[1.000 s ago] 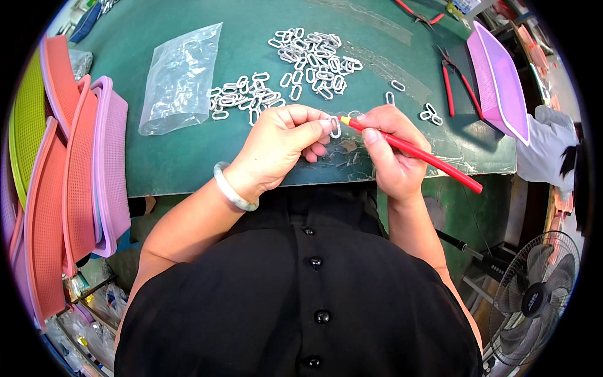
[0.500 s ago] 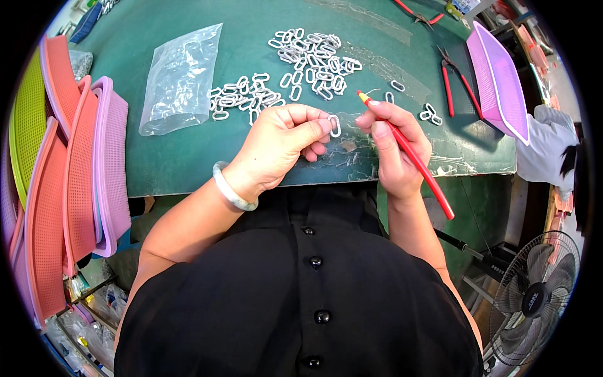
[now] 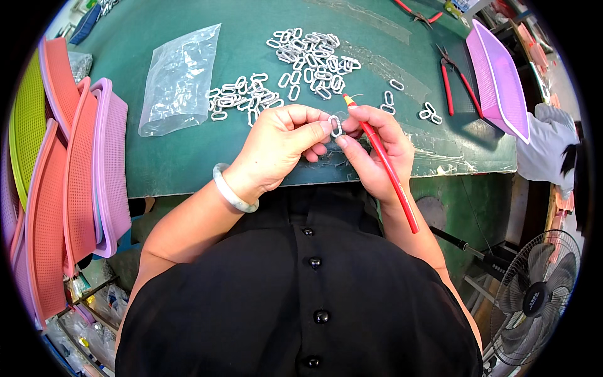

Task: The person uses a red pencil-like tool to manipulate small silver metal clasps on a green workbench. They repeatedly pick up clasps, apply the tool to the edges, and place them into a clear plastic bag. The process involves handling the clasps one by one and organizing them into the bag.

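My left hand (image 3: 281,141) pinches a small pale oval link (image 3: 339,130) between thumb and forefinger, above the table's near edge. A pale bangle circles that wrist. In my right hand (image 3: 384,147) lies a slim red pencil-like stick (image 3: 394,182), slanting down to the right; its upper end is yellow, with a thin light thread or wire beside it. The right thumb and fingertips are right at the link's right side; whether they touch it I cannot tell. Beyond my hands lie a large pile of similar links (image 3: 311,60) and a smaller pile (image 3: 242,97) to its left.
A clear plastic bag (image 3: 179,81) lies on the green table (image 3: 251,38), left of the piles. A few loose links (image 3: 430,114) lie to the right, before red-handled pliers (image 3: 447,81) and a purple basket (image 3: 499,88). Stacked baskets (image 3: 113,169) stand left, a fan (image 3: 535,298) lower right.
My right hand has moved left with the red stick, bringing its fingertips up to the link. My left hand has stayed almost still, holding the link.
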`<state>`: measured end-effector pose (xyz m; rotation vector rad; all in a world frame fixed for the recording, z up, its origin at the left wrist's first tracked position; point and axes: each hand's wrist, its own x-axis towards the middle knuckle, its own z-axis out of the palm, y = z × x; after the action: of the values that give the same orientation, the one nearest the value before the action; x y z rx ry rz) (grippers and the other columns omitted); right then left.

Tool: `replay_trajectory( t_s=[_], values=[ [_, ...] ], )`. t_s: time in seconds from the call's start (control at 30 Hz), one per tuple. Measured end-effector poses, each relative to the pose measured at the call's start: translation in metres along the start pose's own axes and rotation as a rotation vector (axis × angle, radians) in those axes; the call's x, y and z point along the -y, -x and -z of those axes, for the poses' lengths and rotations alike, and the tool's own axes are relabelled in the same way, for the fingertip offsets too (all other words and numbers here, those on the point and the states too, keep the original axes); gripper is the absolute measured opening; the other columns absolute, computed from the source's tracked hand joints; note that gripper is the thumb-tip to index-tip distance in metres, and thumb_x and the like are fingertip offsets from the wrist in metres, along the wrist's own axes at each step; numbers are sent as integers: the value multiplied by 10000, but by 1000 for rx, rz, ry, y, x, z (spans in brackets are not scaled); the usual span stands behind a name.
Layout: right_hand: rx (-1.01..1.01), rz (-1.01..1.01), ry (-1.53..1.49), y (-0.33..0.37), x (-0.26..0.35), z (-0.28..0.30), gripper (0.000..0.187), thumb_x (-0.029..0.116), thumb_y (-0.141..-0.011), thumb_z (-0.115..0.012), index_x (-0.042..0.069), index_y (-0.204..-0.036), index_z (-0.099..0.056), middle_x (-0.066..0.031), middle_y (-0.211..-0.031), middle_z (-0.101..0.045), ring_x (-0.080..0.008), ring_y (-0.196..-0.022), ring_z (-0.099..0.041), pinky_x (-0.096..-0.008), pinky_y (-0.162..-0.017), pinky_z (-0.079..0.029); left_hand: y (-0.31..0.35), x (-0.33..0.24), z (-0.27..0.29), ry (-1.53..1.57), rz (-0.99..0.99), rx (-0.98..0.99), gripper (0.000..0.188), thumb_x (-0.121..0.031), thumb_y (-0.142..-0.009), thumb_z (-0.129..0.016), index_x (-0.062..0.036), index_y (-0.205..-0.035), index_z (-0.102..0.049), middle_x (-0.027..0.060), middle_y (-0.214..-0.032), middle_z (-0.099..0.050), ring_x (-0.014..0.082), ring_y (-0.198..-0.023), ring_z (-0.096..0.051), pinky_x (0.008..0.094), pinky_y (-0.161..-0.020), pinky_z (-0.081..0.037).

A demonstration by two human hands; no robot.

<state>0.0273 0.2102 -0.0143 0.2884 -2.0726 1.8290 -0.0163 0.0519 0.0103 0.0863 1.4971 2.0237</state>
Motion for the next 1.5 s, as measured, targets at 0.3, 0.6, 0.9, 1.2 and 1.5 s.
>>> replay_trajectory(
  t_s=[0.3, 0.6, 0.9, 1.2, 1.5],
  values=[
    [-25, 39, 36, 2, -2, -5, 375, -64, -675, -644, 35, -1022, -542, -49, -900, -546, -102, -792, -543, -223, -665, -468, -1, 3, 1, 27, 2, 12, 160, -134, -823, -585, 3, -902, -607, 29, -731, -601, 64, -577, -530, 184, -539, -446],
    [-70, -9, 59, 4, -1, -7, 328, -48, -699, -638, 24, -1002, -539, -42, -818, -553, -94, -707, -550, -219, -640, -468, -1, 7, 1, 51, 13, 21, 160, -122, -827, -572, 8, -916, -602, 39, -753, -610, 72, -589, -543, 195, -548, -456],
    [-61, -103, -108, 3, 0, -8, 337, -62, -734, -617, 32, -1039, -508, -7, -828, -519, -62, -754, -514, -198, -676, -444, -1, 7, 0, 57, 8, 16, 153, -124, -826, -576, 1, -911, -604, 36, -743, -603, 72, -585, -538, 193, -542, -450],
    [-44, -41, -60, 3, 0, -7, 347, -63, -729, -613, 20, -1049, -505, -42, -887, -530, -105, -806, -552, -233, -700, -477, -1, 7, -1, 45, 19, -4, 146, -119, -824, -579, 2, -901, -603, 33, -739, -600, 67, -581, -535, 187, -528, -445],
    [-50, 0, -55, 4, -5, -7, 327, -83, -732, -587, 13, -1036, -515, -60, -913, -542, -112, -809, -556, -227, -694, -473, -1, 7, -1, 50, 17, 5, 140, -97, -823, -572, 11, -908, -600, 38, -747, -601, 77, -592, -546, 194, -540, -458]
  ],
)
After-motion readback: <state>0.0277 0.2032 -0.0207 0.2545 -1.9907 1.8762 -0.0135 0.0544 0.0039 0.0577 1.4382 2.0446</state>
